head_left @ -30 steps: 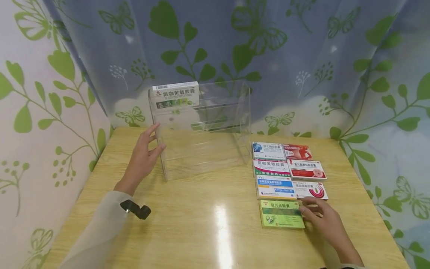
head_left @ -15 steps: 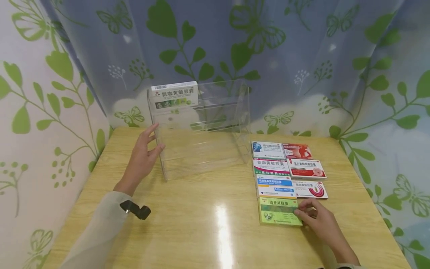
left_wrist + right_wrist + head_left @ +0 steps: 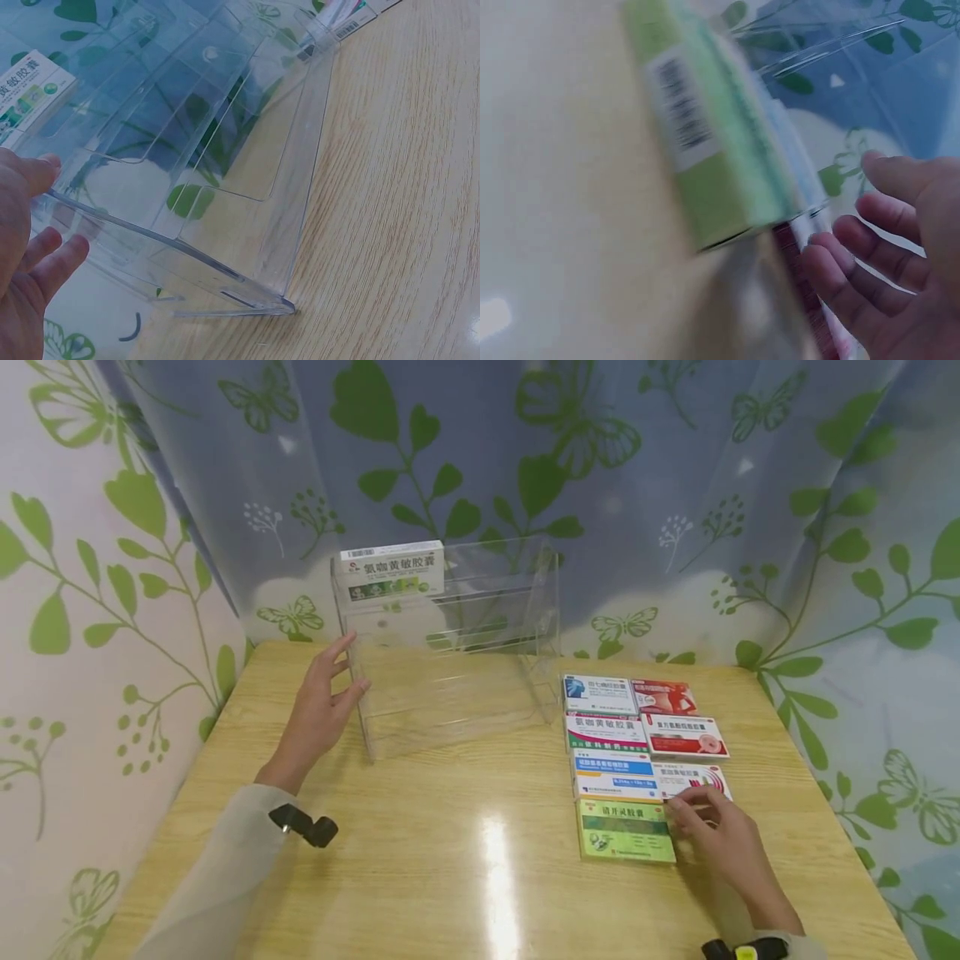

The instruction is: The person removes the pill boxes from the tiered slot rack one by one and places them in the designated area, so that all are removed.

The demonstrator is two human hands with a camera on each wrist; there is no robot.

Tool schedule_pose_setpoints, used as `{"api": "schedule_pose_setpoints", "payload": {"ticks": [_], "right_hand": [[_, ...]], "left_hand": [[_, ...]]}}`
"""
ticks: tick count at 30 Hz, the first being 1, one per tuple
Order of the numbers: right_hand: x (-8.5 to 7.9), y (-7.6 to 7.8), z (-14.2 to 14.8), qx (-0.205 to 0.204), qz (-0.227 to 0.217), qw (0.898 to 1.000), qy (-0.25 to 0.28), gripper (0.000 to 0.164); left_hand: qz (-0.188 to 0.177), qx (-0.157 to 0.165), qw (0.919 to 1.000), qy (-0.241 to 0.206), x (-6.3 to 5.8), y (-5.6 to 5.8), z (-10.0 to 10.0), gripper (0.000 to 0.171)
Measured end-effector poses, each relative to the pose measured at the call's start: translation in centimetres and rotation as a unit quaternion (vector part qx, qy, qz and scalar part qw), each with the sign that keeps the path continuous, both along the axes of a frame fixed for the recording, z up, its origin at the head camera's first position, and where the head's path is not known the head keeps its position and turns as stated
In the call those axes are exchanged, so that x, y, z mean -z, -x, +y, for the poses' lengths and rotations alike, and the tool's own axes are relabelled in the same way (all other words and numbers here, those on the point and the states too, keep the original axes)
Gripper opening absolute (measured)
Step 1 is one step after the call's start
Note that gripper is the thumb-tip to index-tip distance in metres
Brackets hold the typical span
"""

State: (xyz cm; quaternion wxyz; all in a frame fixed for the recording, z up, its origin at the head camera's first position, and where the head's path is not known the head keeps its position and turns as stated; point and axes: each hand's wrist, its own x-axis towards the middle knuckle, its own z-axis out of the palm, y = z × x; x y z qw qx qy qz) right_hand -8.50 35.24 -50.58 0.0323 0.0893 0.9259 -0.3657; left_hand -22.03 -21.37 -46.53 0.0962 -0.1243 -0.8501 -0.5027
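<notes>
My left hand point(image 3: 318, 714) holds the left side panel of a clear acrylic display rack point(image 3: 457, 697), thumb on one face and fingers on the other. A white medicine box with a green strip point(image 3: 397, 572) stands in the rack's top left. At the right, my right hand point(image 3: 723, 839) hovers with loosely bent fingers beside a green medicine box point(image 3: 626, 832). Its fingertips overlap the lower edge of a white box with pink arcs point(image 3: 693, 779) in the head view. The right wrist view shows those fingers apart, with nothing between them.
Several more medicine boxes lie in two columns right of the rack, among them a blue-and-white box point(image 3: 615, 775), a red box point(image 3: 665, 697) and a red-and-white box point(image 3: 686, 737). All are on the wooden table point(image 3: 420, 860). A patterned curtain point(image 3: 465, 452) hangs behind.
The green box slid slightly up and left against the blue-and-white box. My right hand then let go of it and moved up toward the pink-arc box. My left hand stayed put.
</notes>
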Motion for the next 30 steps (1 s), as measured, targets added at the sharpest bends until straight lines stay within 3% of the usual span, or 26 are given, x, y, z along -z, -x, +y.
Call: {"api": "schedule_pose_setpoints", "payload": {"ticks": [7, 13, 23, 30], "right_hand": [[-3.3, 3.7, -1.0, -0.022, 0.111, 0.993, -0.027, 0.041], [-7.0, 8.1, -3.8, -0.062, 0.169, 0.984, 0.010, 0.041], [-13.1, 16.2, -12.8, -0.141, 0.198, 0.964, 0.106, 0.042], [-16.2, 20.3, -19.2, -0.206, 0.222, 0.945, 0.127, 0.042]], "left_hand": [[-0.002, -0.001, 1.0000, -0.003, -0.1, -0.2, 0.1, 0.076], [0.001, 0.003, 1.0000, -0.009, -0.3, -0.3, 0.2, 0.076], [0.010, 0.001, 0.9999, -0.010, 0.0, 0.0, 0.1, 0.075], [0.008, 0.004, 0.9999, -0.014, 0.0, 0.1, -0.1, 0.076]]}}
